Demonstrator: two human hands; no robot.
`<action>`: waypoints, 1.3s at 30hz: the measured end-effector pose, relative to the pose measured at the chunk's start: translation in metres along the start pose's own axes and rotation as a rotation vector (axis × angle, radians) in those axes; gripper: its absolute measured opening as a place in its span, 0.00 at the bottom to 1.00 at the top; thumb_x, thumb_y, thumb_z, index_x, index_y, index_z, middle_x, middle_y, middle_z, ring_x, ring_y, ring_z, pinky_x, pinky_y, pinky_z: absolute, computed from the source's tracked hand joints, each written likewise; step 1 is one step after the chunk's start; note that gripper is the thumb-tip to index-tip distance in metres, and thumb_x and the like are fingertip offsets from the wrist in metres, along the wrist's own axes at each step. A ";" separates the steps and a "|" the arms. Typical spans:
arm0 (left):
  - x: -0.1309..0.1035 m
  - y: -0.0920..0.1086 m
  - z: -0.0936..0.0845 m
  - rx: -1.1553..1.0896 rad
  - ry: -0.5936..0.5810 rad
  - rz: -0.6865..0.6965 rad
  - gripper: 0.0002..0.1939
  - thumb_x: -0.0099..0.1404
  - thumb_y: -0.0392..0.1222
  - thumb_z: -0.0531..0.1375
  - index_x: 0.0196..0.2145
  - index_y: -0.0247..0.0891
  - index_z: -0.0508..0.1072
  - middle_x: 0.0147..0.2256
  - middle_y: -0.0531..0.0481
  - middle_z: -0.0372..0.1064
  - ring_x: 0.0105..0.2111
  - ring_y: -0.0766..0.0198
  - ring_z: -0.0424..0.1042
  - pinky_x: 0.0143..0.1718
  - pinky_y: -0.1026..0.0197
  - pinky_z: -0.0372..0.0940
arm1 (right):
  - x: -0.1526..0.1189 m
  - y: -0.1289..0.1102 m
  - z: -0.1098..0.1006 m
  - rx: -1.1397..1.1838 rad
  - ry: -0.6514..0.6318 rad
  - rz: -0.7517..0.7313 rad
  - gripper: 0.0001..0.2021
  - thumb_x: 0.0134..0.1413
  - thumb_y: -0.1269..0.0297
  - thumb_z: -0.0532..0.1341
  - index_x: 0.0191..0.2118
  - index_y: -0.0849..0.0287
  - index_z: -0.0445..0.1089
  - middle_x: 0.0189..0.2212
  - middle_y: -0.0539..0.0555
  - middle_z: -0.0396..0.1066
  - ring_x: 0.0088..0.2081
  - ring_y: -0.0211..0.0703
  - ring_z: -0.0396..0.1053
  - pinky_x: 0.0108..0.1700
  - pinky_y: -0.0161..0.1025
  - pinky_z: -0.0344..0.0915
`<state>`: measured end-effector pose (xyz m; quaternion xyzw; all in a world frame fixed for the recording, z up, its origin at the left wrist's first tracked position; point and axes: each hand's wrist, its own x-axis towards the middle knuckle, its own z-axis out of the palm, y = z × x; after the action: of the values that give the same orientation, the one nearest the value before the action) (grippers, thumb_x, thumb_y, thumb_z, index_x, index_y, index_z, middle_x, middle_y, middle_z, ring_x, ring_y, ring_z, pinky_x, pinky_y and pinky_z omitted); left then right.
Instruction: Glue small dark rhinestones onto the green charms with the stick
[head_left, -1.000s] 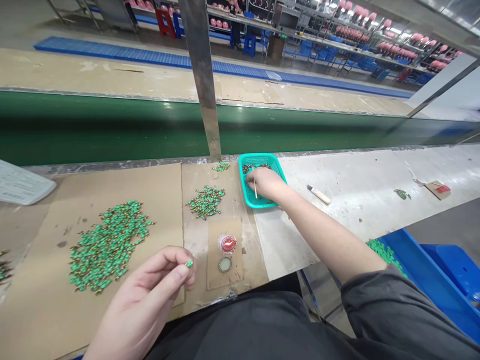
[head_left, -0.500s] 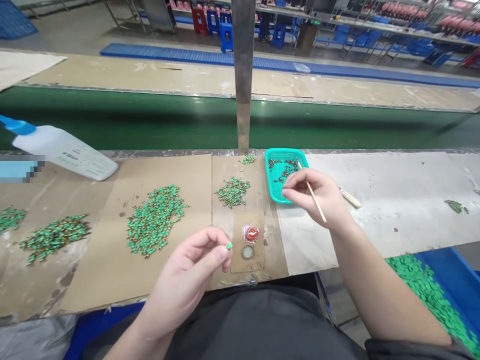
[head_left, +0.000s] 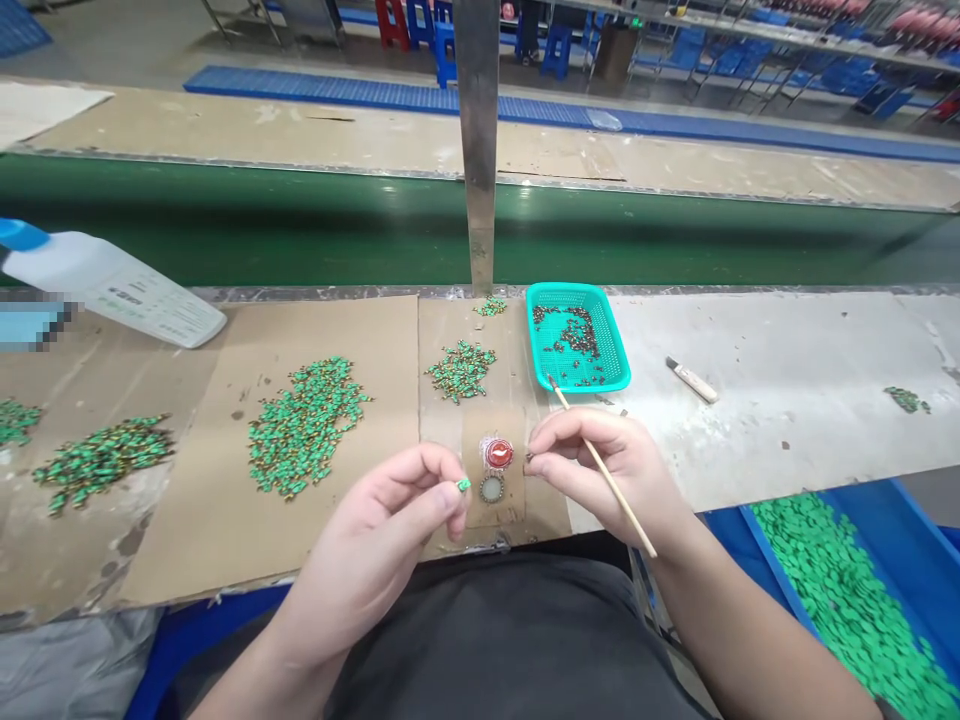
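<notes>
Between thumb and forefinger, my left hand (head_left: 409, 510) pinches a small green piece (head_left: 463, 485). My right hand (head_left: 604, 465) has a thin wooden brush (head_left: 619, 497) lying across its fingers and pinches a tiny dark piece (head_left: 529, 456) at its fingertips. Between the hands, on a cardboard strip, lie a round red item (head_left: 498, 453) and a small round pale disc with a dark rim (head_left: 492, 489). Behind my right hand stands a turquoise basket (head_left: 621, 372) holding many tiny dark pieces.
Piles of green pieces (head_left: 300, 430) lie on cardboard at the left, with smaller ones behind. A white bottle (head_left: 127, 290) leans at the far left. A short-handled tool (head_left: 694, 381) lies right of the basket. A blue bin (head_left: 904, 530) at lower right holds green pieces. A metal post (head_left: 478, 150) rises behind.
My right hand has moved from over the basket down and left, close to my left hand, with a tiny dark piece now visible at its fingertips. The view has shifted slightly.
</notes>
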<state>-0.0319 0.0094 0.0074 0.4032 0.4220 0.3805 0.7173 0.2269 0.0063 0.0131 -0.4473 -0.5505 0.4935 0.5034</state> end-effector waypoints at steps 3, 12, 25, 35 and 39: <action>0.001 -0.002 -0.004 0.019 0.049 0.009 0.22 0.66 0.62 0.84 0.32 0.43 0.86 0.27 0.51 0.74 0.30 0.61 0.69 0.33 0.62 0.66 | -0.003 0.005 -0.003 -0.096 0.045 0.019 0.04 0.65 0.65 0.77 0.38 0.48 0.86 0.35 0.52 0.88 0.34 0.48 0.86 0.39 0.45 0.85; 0.004 0.002 -0.022 0.041 0.210 0.053 0.24 0.57 0.65 0.88 0.33 0.46 0.89 0.28 0.52 0.73 0.30 0.61 0.70 0.32 0.65 0.71 | 0.069 0.034 -0.060 -0.634 0.117 -0.032 0.05 0.64 0.68 0.68 0.36 0.51 0.80 0.37 0.55 0.85 0.42 0.54 0.80 0.51 0.52 0.77; -0.004 -0.003 -0.036 0.061 0.218 0.081 0.18 0.66 0.58 0.85 0.34 0.45 0.88 0.30 0.51 0.74 0.32 0.59 0.71 0.34 0.63 0.71 | 0.051 0.028 -0.071 -0.512 0.155 0.015 0.18 0.83 0.49 0.57 0.51 0.49 0.84 0.43 0.56 0.82 0.46 0.53 0.79 0.53 0.51 0.77; 0.002 -0.014 -0.040 0.066 0.206 0.017 0.16 0.70 0.55 0.82 0.36 0.44 0.86 0.31 0.51 0.75 0.34 0.57 0.72 0.36 0.60 0.70 | -0.002 0.082 -0.025 0.081 0.195 0.355 0.25 0.64 0.34 0.77 0.39 0.50 0.72 0.29 0.51 0.85 0.26 0.45 0.81 0.34 0.45 0.83; 0.003 -0.012 -0.034 0.067 0.209 0.035 0.17 0.69 0.55 0.83 0.35 0.43 0.85 0.30 0.51 0.75 0.33 0.58 0.72 0.36 0.61 0.70 | 0.009 0.092 -0.014 0.098 0.217 0.410 0.27 0.60 0.34 0.79 0.40 0.50 0.71 0.30 0.52 0.86 0.27 0.46 0.83 0.35 0.44 0.85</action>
<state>-0.0592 0.0159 -0.0152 0.3921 0.4999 0.4185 0.6489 0.2394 0.0268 -0.0768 -0.5753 -0.3661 0.5606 0.4699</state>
